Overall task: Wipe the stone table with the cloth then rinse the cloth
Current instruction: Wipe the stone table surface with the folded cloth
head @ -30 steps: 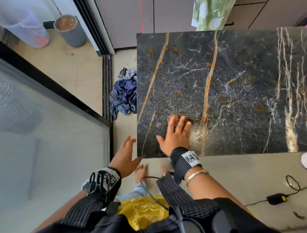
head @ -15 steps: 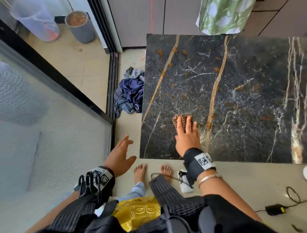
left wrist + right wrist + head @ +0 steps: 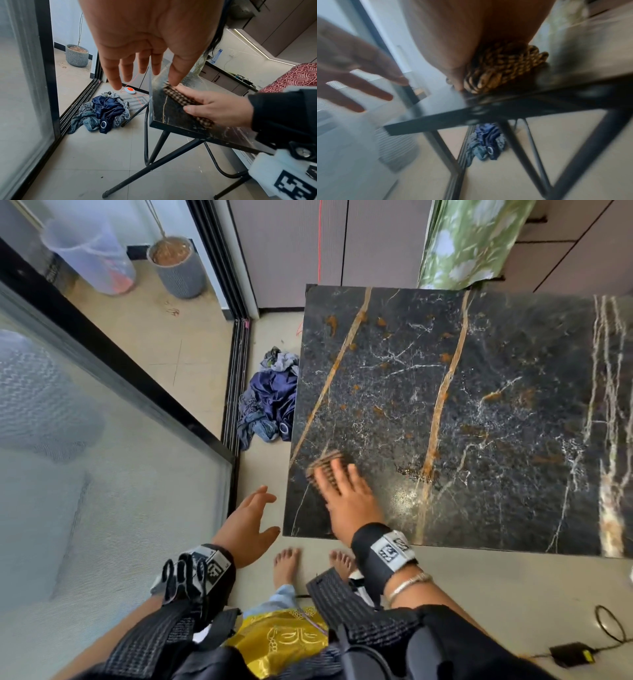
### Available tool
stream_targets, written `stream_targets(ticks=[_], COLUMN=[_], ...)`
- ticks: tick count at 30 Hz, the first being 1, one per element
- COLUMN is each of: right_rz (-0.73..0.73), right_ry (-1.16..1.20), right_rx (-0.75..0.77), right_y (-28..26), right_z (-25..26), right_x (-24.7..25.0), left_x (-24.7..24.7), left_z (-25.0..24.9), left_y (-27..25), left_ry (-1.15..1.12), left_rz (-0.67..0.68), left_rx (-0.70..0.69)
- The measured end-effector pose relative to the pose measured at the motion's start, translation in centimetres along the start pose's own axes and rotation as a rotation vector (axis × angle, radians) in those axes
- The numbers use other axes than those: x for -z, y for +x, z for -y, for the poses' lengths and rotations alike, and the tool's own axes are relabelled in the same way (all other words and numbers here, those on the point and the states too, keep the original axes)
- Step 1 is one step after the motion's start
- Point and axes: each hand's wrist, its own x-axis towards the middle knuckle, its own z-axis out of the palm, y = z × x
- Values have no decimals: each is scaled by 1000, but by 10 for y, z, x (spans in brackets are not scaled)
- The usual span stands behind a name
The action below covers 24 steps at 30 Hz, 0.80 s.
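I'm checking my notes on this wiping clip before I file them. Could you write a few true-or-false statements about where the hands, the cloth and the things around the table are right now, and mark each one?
1. The right hand presses the cloth flat on the stone table. True.
2. The left hand grips the table's edge. False: it hovers off the table's near left corner with its fingers spread, holding nothing.
3. The cloth lies near the table's near left corner. True.
4. The pile of clothes sits on the table. False: it lies on the floor left of the table.
5. The cloth is plain white. False: it has a brown checked weave.
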Motion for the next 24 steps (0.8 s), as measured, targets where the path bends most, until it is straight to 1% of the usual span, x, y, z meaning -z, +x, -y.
stream_targets(ticks=[2, 4, 6, 7, 8, 9, 11, 13, 14, 16, 18, 19, 22, 24], right_rz=[-41, -55, -56, -49, -36, -18, 25, 46, 48, 45, 43, 31, -32, -33], right_ry=[50, 87, 107, 102, 88, 64, -3, -82, -101, -108, -70, -41, 28, 77], right_rx=[-162, -297, -379, -381, -350, -284, -87, 113, 168, 200, 158, 105, -126, -252], right_y=[1, 15, 36, 47, 57, 66, 73, 67, 60, 43, 26, 20, 21, 41], right_z=[-26, -42, -45, -42, -37, -30, -11, 7, 13, 14, -4, -16, -47, -56], right_x=[11, 26, 40, 46, 50, 53, 51, 40, 34, 23, 21, 23, 34, 48], left_x=[-2, -5, -8, -9, -10, -11, -11, -10, -10, -9, -8, -9, -10, -11], left_z=[0, 0, -1, -3, -5, -8, -13, -18, -21, -26, -29, -30, -31, -33], left_y=[-1, -2, -2, -3, -2, -2, 1, 5, 7, 12, 15, 17, 23, 27], left_ry=[-7, -8, -13, -16, -18, -23, -30, -28, -32, -53, -74, -87, -103, -91], left_rz=[13, 23, 23, 17, 14, 8, 5, 8, 8, -10, -38, -51, -72, -74], left_rx=[7, 21, 32, 34, 31, 27, 24, 45, 57, 65, 61, 59, 46, 16])
